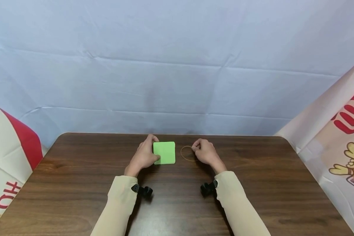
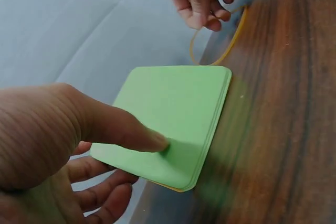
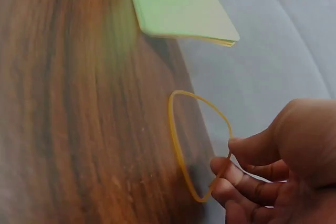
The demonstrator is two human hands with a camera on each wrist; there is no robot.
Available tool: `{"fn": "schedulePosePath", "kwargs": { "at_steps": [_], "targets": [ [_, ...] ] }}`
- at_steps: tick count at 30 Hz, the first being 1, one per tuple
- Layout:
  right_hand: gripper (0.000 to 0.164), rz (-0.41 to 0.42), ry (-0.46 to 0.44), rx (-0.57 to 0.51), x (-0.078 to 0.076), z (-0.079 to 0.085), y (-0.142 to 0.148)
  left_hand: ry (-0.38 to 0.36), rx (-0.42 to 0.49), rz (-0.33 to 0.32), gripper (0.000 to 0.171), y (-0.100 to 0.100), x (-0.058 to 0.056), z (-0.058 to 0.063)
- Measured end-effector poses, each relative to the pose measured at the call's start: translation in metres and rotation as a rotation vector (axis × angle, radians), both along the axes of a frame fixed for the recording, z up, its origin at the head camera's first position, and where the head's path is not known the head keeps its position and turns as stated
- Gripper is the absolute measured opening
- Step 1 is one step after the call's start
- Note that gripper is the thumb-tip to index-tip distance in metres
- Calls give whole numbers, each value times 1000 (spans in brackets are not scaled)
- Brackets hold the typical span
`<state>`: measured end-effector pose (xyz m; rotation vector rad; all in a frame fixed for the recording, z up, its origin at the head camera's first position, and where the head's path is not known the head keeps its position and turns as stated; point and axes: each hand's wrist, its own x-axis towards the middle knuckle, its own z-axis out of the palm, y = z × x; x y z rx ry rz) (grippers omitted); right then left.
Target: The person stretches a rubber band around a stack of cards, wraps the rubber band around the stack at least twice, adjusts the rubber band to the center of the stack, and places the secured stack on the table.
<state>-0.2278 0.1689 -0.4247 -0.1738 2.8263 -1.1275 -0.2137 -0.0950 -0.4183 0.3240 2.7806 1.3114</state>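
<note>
My left hand [image 1: 143, 155] grips a small stack of light green square cards [image 1: 165, 152] with rounded corners. Its thumb [image 2: 149, 137] presses on the top card while the other fingers lie underneath. In the left wrist view a thin yellow-orange edge shows under the stack. Right of the cards, my right hand [image 1: 206, 151] pinches a thin yellow-orange rubber band [image 3: 176, 140] between thumb and fingertips. The band hangs as an open loop, apart from the cards, on the side facing them.
Both hands are over the far part of a dark brown wooden table [image 1: 171, 203]. A pale blue-white cloth [image 1: 165, 82] hangs behind the table's far edge. Printed cloths stand at the left [image 1: 14, 141] and right [image 1: 342, 141]. A small black camera sits on each wrist.
</note>
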Motion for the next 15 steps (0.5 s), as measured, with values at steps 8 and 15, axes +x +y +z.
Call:
{"fn": "schedulePosePath", "kwargs": {
  "at_steps": [8,15],
  "targets": [
    [12,-68,-47,-230,16,2,7,143,-40,61,54,2,10,-2],
    [14,-61,-11,-92,19,4,7,170,-37,61,40,2,14,0]
  ]
}}
